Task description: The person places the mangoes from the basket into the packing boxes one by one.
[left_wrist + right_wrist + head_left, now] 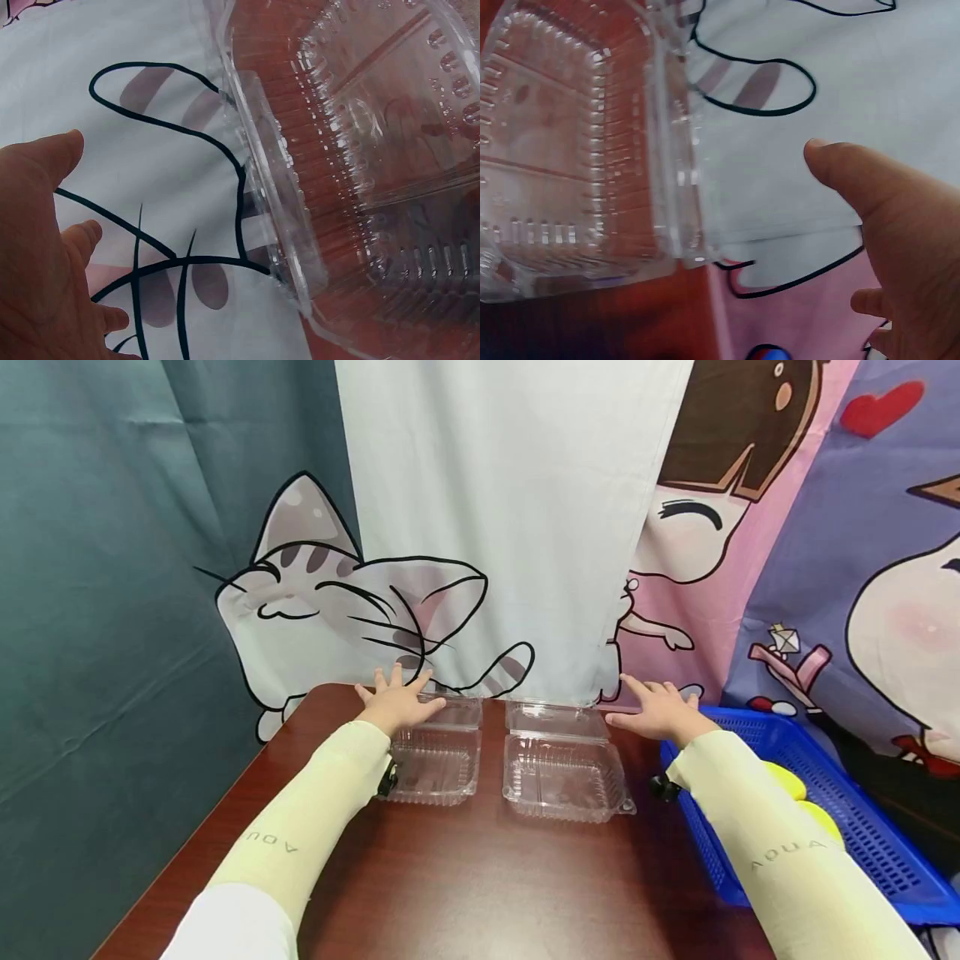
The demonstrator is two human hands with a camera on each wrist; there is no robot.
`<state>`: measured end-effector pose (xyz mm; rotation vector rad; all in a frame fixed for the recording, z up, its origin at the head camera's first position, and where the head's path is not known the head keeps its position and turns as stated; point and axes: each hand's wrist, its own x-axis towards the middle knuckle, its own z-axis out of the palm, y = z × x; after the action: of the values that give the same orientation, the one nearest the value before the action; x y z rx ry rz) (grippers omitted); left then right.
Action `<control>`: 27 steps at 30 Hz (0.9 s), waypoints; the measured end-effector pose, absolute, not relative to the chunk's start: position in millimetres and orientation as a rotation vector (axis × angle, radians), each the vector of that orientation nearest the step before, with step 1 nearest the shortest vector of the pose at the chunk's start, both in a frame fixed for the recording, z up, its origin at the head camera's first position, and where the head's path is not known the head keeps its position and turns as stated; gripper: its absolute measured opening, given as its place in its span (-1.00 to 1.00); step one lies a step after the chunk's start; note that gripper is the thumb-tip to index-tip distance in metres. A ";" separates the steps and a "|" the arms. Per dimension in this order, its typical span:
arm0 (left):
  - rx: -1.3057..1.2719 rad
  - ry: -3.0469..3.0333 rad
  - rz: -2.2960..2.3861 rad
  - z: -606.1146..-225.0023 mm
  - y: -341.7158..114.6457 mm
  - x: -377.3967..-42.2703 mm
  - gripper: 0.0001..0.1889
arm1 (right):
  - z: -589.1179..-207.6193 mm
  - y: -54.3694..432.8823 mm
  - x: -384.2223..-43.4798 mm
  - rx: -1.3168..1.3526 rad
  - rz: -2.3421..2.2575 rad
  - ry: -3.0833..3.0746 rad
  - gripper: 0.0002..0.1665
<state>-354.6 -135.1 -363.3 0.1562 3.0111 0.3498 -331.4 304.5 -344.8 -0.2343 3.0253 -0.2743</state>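
Note:
Two clear plastic clamshell boxes stand side by side on the table, lids folded back toward the curtain. Over the far left part of the left box [438, 764] hovers my left hand [396, 700], fingers spread and holding nothing. My right hand [660, 710] is held out beyond the right edge of the right box [562, 772], also with spread fingers and nothing in it. In the left wrist view the ribbed clear box [352, 150] lies to the right of the fingers. The right wrist view shows the other box [622, 150] left of the thumb [855, 169].
A blue plastic basket [892, 860] sits at the right, partly behind my right forearm, with yellow things [821, 818] inside. The brown table [465, 877] ends at a printed curtain [510, 527] behind the boxes.

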 end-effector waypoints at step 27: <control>0.605 2.962 1.247 -435.4 -5.6 -269.1 -0.26 | -455.9 258.6 -265.7 0.054 -1.244 3.189 -0.11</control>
<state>-269.1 -5.6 -435.4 0.6054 2.9617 1.2475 -265.7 258.6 -455.9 0.0543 3.1887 -1.2439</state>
